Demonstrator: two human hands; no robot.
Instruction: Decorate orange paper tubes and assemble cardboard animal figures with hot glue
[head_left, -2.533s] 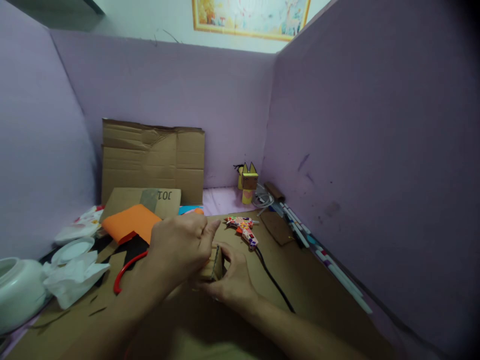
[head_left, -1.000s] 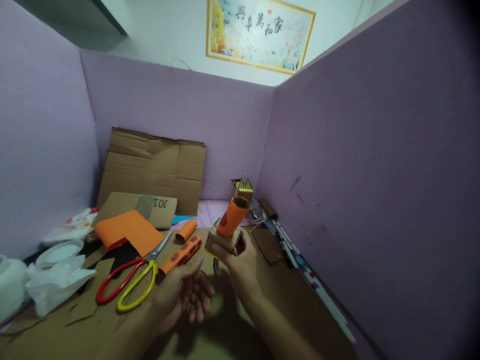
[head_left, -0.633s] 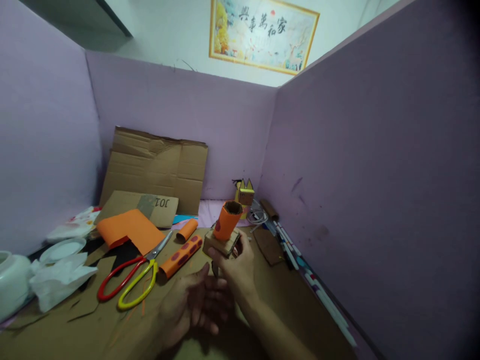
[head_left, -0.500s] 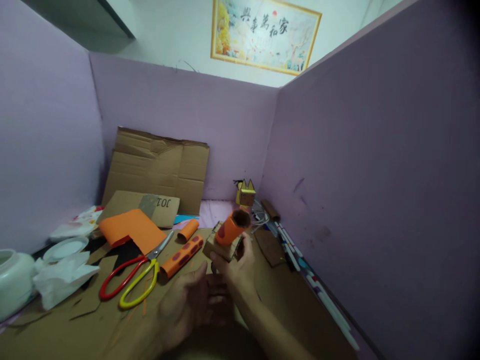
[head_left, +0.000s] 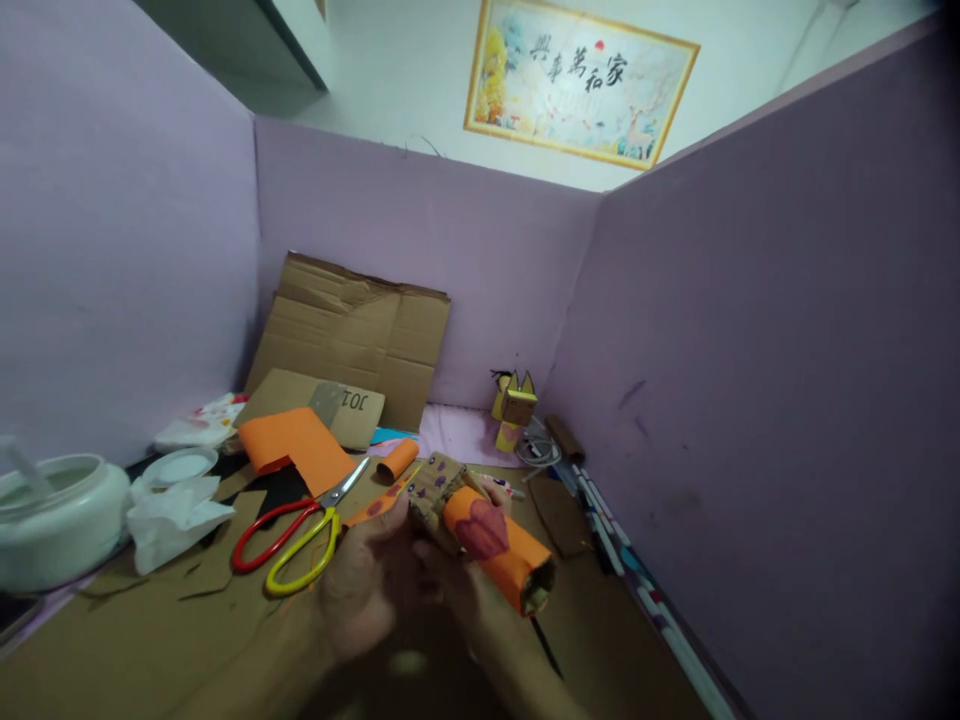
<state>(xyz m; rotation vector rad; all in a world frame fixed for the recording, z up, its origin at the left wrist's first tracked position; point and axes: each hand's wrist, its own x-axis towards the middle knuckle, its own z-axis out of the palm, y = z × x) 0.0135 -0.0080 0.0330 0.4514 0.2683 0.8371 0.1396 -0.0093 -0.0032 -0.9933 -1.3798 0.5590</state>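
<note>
A cardboard block (head_left: 437, 482) with purple spots is joined to an orange tube (head_left: 499, 545) bearing a dark red heart. My right hand (head_left: 461, 580) is closed round this piece from below and behind. At the block's left side, my left hand (head_left: 367, 575) pinches its edge with the thumb on top; its other fingers are in shadow. The tube's open end points down to the right. Partly behind my left hand lies a spotted orange tube (head_left: 379, 502). Scissors (head_left: 311, 532) with red and yellow handles lie to the left.
Orange paper (head_left: 296, 448), a small orange tube (head_left: 397, 460) and white tissue (head_left: 176, 525) lie left. A white pot (head_left: 64, 520) stands far left. Cardboard sheets (head_left: 360, 330) lean at the back near a yellow cat-like figure (head_left: 517, 405). Pens (head_left: 600, 510) line the right.
The held piece has turned, so its heart and spotted block face now show and the tube points lower right. My left hand has moved up to the block. The view has shifted.
</note>
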